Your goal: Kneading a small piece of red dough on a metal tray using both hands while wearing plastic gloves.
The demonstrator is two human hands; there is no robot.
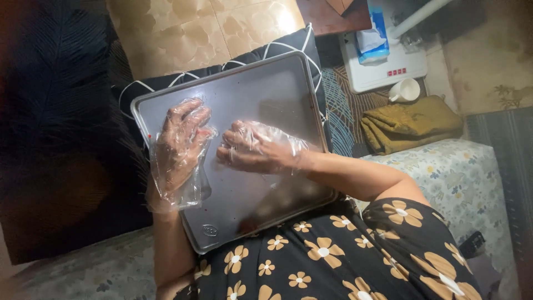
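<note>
My left hand (179,145), in a loose clear plastic glove (176,183), lies flat over the metal baking tray (266,94), fingers spread and slightly curled, palm down, gripping nothing. The glove's cuff bags out loosely around the wrist. My right hand (256,147), gloved likewise, rests knuckles-up just beside the left, fingers bent inward toward the tray surface; whether the fingertips pinch anything I cannot tell, as the crumpled plastic hides them. The two hands are near each other but apart.

The tray is rectangular with rounded corners and a raised rim. It sits on my lap, its near edge against my black dress with the cream flower print (333,255). Small dark red specks mark its surface, and a brownish smear lies near the lower right rim.

Beyond the tray's far edge lies a dark cushion with white lines (288,41). To the right, a folded mustard-yellow cloth (411,123) rests on a floral-covered surface (461,183). Behind it stand a white cup (407,90), a white appliance (383,69) and a blue tissue pack (373,36).
</note>
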